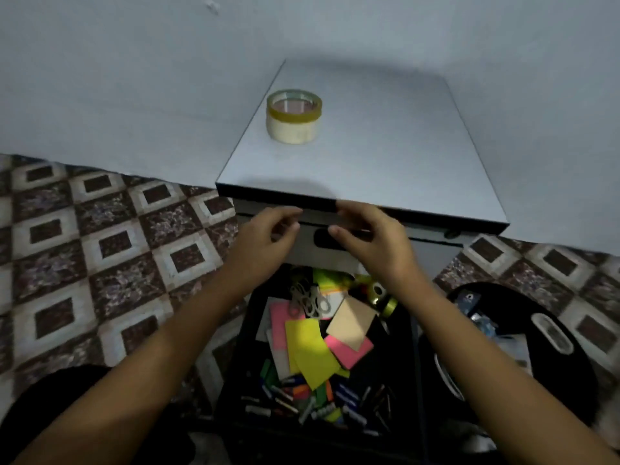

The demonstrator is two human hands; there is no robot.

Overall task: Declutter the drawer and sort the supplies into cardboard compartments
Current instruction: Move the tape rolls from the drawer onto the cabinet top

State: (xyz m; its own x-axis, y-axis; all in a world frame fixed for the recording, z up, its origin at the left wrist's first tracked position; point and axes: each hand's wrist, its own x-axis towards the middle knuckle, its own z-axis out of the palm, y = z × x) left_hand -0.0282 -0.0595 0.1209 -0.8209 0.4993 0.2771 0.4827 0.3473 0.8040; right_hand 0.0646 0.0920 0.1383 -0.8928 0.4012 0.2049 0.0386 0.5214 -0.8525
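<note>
The cabinet (369,142) stands against the wall, two tape rolls (294,119) stacked on its top. Below it the open drawer (332,357) runs lengthwise toward the person, heaped with sticky notes (310,350), pens (322,397) and scissors (310,302). Both hands hover at the upper drawer front (318,241): left hand (265,243) and right hand (372,243), fingers loosely curled, holding nothing. Best to lift out the bulky items first.

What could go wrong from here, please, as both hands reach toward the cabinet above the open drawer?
1. The open drawer is heaped with loose sticky notes and markers; a wrist dropping could knock some out.
2. The stacked tape rolls on the cabinet top might topple if the cabinet is jolted.
3. The dim light may hide small items.
</note>
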